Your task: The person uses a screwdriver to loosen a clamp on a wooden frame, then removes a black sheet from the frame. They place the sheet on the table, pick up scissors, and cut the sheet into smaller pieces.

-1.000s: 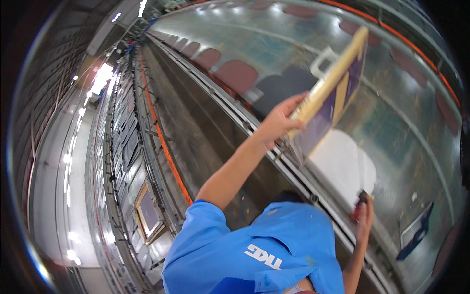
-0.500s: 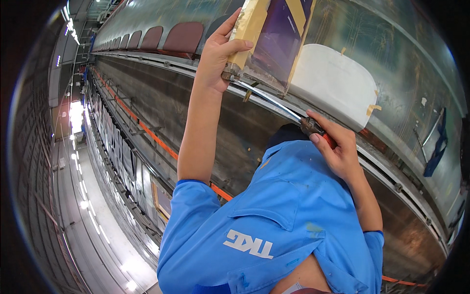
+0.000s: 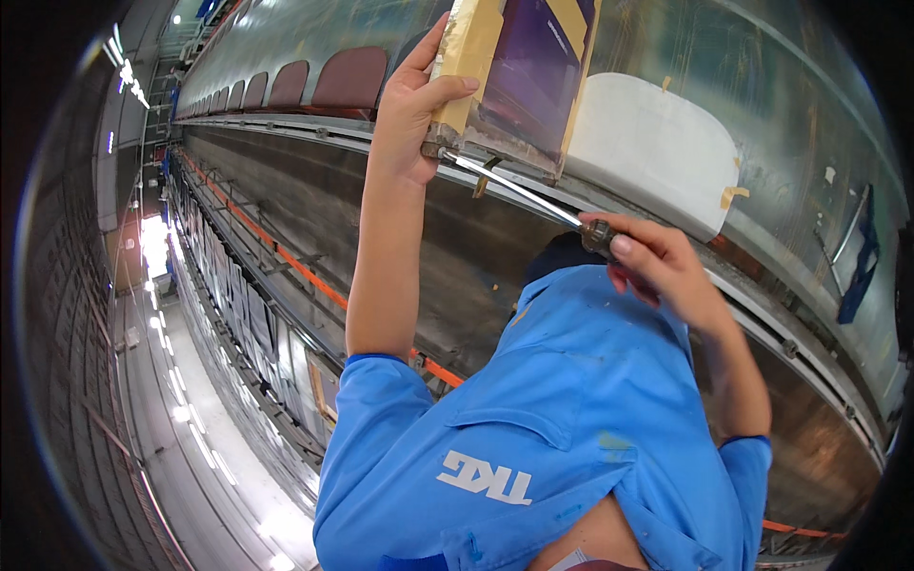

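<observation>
A purple panel [image 3: 530,86] edged with yellow masking tape stands at the top middle, its lower edge worn and dirty. My left hand [image 3: 414,109] is closed round its left taped side, the thumb lying on the tape and the other fingers partly hidden behind. My right hand [image 3: 657,262] grips the dark handle of a screwdriver [image 3: 519,193], whose long shiny shaft slants up and left. The screwdriver's tip reaches the panel's lower left corner, close to my left wrist; the exact contact there is too small to make out.
A white rounded panel [image 3: 652,152] with bits of tape adjoins the purple one on the right. Maroon rounded panels [image 3: 347,81] run away to the left. Below them lies a metal rail [image 3: 752,305]; an orange bar [image 3: 286,255] crosses behind my left arm. A dark blue strip [image 3: 862,271] is at far right.
My right hand has turned about the screwdriver's handle, its fingers now curled further over it. The left hand keeps its hold on the panel. The whole view has shifted slightly.
</observation>
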{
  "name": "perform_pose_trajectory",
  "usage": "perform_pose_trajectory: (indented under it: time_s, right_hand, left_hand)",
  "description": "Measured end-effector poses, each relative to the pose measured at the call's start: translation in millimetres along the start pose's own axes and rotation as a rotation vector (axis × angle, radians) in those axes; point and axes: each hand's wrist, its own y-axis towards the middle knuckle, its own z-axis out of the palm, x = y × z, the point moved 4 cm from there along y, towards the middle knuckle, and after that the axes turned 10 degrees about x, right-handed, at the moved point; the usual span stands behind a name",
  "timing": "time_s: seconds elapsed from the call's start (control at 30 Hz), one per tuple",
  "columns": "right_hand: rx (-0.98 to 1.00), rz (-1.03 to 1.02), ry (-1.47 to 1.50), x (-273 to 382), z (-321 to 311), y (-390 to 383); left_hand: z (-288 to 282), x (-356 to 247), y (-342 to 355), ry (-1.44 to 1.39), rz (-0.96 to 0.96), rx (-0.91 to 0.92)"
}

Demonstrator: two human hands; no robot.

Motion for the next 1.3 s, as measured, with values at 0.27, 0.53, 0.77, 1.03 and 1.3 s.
perform_pose_trajectory:
  time_s: [0.27, 0.53, 0.77, 1.03, 1.3]
  right_hand:
    - [0.571, 0.362, 1.053, 13, -4, -1]
    - [0.451, 0.417, 0.844, 34, 1, -3]
    - [0.022, 0.092, -0.420, 75, 0, -6]
    - [-0.152, -0.201, -0.831, 76, 4, -14]
    - [-0.173, 0.083, -0.279, 73, -28, -39]
  left_hand:
    - [7, -10, 0, -0.052, -0.023, 0.012]
    - [25, -16, 2, -0.045, -0.009, 0.026]
    - [1, -6, 2, -0.025, -0.003, 0.105]
    - [21, -12, 7, -0.013, -0.008, -0.015]
    - [-17, -22, -10, 0.314, -0.100, -0.079]
